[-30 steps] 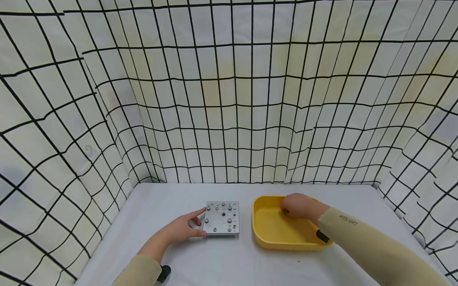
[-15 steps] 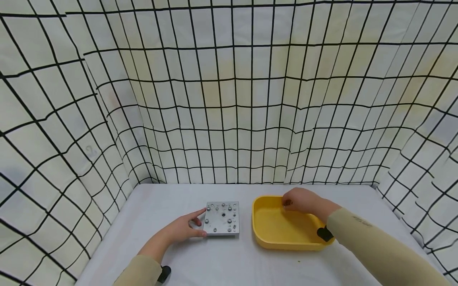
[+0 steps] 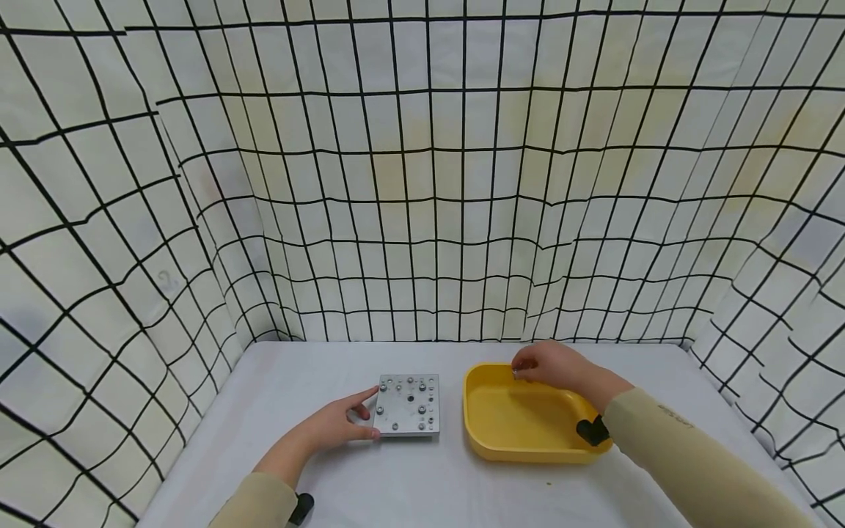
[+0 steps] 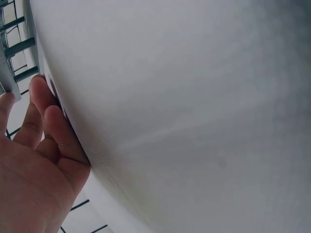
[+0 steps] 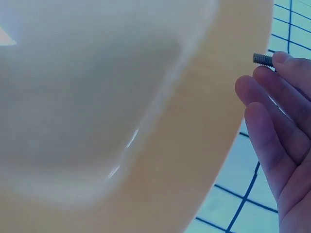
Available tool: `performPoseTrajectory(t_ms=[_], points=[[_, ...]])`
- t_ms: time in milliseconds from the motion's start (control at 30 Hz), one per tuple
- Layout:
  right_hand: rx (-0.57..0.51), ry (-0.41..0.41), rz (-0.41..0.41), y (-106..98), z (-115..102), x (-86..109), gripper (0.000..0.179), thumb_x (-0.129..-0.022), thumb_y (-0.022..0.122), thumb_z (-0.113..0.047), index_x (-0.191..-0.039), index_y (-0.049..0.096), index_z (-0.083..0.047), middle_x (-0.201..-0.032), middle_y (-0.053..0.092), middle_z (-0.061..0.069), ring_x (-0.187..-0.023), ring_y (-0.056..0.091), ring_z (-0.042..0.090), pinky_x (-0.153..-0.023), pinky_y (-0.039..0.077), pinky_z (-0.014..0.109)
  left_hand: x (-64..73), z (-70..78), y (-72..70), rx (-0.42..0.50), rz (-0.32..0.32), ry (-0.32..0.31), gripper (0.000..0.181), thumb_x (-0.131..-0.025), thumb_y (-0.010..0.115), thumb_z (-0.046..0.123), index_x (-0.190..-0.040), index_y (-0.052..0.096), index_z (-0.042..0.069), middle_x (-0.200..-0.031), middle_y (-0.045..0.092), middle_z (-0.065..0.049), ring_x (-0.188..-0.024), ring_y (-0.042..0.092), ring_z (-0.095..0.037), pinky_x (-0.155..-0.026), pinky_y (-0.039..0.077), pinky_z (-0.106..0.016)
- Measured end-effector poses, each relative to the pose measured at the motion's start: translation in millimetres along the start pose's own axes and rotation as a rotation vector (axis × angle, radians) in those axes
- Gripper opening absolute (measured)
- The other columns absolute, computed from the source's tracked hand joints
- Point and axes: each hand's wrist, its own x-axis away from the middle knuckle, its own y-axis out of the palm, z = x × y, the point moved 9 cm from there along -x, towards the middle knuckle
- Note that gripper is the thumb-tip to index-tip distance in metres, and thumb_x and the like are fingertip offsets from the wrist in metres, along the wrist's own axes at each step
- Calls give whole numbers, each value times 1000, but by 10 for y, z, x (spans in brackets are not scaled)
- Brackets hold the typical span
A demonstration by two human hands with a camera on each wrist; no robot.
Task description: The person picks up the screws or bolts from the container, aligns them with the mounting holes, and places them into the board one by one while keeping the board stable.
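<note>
A square metal plate (image 3: 397, 405) with several bolts standing in it lies on the white table. My left hand (image 3: 337, 422) holds its left side, index fingertip near the back corner and thumb at the front corner. In the left wrist view, threaded shanks (image 4: 20, 47) show below the plate. Over the far side of the yellow tray (image 3: 528, 449), my right hand (image 3: 557, 364) pinches a small bolt (image 5: 261, 59) between thumb and fingertips. Its threaded end sticks out in the right wrist view; its head is hidden by the fingers.
The tray stands to the right of the plate, a short gap between them. A tiny speck (image 3: 549, 484) lies on the table (image 3: 455, 488) in front of the tray. White cloth with black grid lines (image 3: 455, 220) rises behind and at both sides.
My right hand has risen from inside the tray towards its far rim, then shifted slightly left, and the bolt now shows at its fingertips. My left hand and the plate stay in place.
</note>
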Motion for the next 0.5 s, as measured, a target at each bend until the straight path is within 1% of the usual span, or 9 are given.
performPoseTrajectory(t_ms=[133, 333, 500], points=[[-88, 23, -1, 20, -96, -66, 17, -92, 72, -23, -107, 75, -17, -92, 68, -11, -81, 60, 10, -77, 52, 30, 3, -6, -7, -2, 2, -5, 91, -73, 86, 44, -151, 43, 27, -109, 59, 3, -77, 52, -15, -76, 41, -37], [-170, 8, -18, 128, -304, -236, 17, -93, 72, -25, -108, 75, -20, -93, 71, -6, -83, 63, 13, -75, 52, 29, -10, -14, -1, -6, -5, -4, 92, -72, 86, 46, -151, 43, 27, -109, 59, 3, -79, 52, -15, -77, 42, -38], [-183, -28, -34, 203, -584, -395, 20, -93, 72, -24, -112, 74, -17, -95, 70, -9, -85, 63, 11, -76, 52, 29, -23, -10, 9, -13, -12, 7, 92, -73, 86, 46, -152, 43, 27, -109, 59, 4, -80, 52, -15, -79, 42, -39]])
